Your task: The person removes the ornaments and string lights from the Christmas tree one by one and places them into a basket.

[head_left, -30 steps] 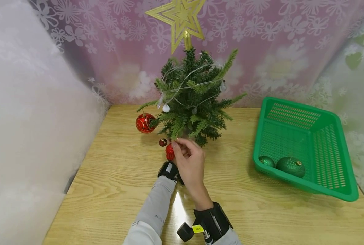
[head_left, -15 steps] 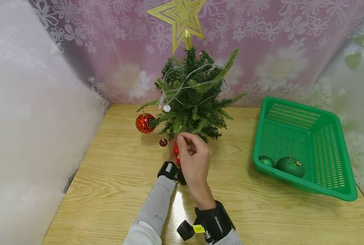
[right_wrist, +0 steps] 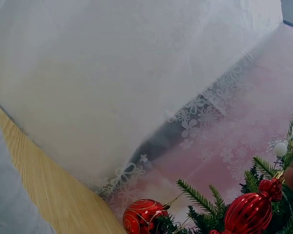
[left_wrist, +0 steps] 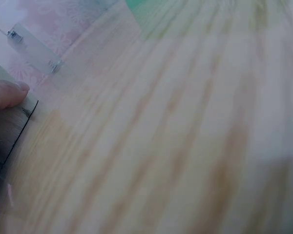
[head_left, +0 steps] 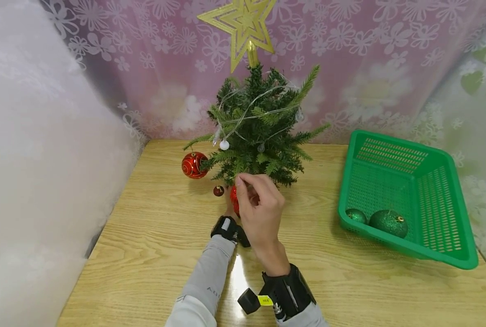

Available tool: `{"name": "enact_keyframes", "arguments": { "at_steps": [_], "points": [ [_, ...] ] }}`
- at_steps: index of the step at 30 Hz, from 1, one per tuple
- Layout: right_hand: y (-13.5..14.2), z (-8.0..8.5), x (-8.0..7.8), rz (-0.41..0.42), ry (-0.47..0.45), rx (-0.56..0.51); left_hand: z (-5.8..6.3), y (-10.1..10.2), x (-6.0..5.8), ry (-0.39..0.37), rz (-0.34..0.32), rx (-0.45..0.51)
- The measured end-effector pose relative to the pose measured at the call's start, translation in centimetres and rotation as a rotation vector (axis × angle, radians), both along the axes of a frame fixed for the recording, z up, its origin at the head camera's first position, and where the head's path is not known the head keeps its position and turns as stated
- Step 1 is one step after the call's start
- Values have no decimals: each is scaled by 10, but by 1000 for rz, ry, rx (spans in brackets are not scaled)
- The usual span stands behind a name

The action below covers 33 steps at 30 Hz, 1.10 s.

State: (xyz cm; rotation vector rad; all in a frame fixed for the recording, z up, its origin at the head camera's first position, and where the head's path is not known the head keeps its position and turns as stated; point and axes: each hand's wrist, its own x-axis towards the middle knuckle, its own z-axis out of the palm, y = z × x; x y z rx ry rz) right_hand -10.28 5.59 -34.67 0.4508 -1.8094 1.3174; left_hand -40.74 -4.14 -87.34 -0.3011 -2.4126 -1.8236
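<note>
A small Christmas tree stands on the table, topped by a gold star. My right hand pinches the top of a red ribbed ornament between thumb and forefinger, beside the lower front branches. In the head view that ornament is mostly behind the hand. My left hand holds the tree's grey base, its thumb lying on top; the other fingers are hidden. A red bauble with gold swirls hangs from a left branch, and a small dark red bauble is below it.
To the right is a green plastic basket with two green glitter baubles inside. A string of clear lights with a white bulb winds round the tree. A pale box with a wire shows behind the base.
My right hand has moved slightly right and up along the lower branches, carrying the red ornament. My left arm stays in place.
</note>
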Motion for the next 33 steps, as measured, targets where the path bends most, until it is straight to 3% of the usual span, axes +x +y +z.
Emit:
{"name": "enact_keyframes", "arguments": {
  "at_steps": [1,2,3,4,5,6,7,9,10,11,12,13,14,15,16,17,18,19,22,23,24,25,26,27,30,33],
  "points": [
    [0,-1,0,3,3,1,-16,1,-11,17,15,-184],
    [0,-1,0,5,4,5,-22,-1,-13,32,-35,-91],
    [1,-2,0,10,7,5,-20,0,-12,36,-66,-61],
    [1,-2,0,14,6,2,-7,2,-6,-28,-126,129],
    [2,-2,0,17,5,-1,12,4,4,-131,-219,542],
    [2,-2,1,21,4,-6,40,7,19,-236,-283,1031],
    [3,-3,1,26,1,-15,75,12,37,-314,-250,1282],
    [5,-4,2,33,-7,-30,159,20,83,-372,-92,1333],
    [5,-4,3,34,-11,-37,196,24,102,-329,-22,1172],
    [6,-5,4,35,-12,-44,227,26,118,-240,9,929],
    [7,-5,4,38,-12,-53,258,29,134,-149,59,625],
    [8,-6,5,39,-13,-59,282,31,145,-82,143,323],
    [8,-7,5,40,-13,-61,296,31,150,-2,206,35],
    [9,-7,6,43,-10,-68,304,30,153,74,263,-189],
    [9,-8,7,43,-7,-69,302,30,150,148,317,-386],
    [10,-8,7,42,-3,-70,290,28,143,206,345,-459],
    [10,-8,8,44,1,-70,281,26,137,183,324,-432],
    [11,-8,9,49,6,-72,262,24,126,191,325,-468],
    [12,-8,13,63,19,-84,250,21,112,21,269,-549],
    [13,-9,14,68,19,-93,253,21,110,-55,245,-544],
    [14,-9,15,74,18,-103,267,22,116,-95,215,-612],
    [16,-9,16,79,16,-113,277,23,121,-86,218,-700],
    [18,-10,17,86,15,-123,295,24,130,-142,204,-696],
    [20,-10,18,95,12,-138,305,26,136,-143,208,-688],
    [27,-11,22,116,5,-186,324,27,157,-103,216,-571],
    [34,-10,27,127,-9,-231,335,26,168,-142,190,-427]
  ]
}}
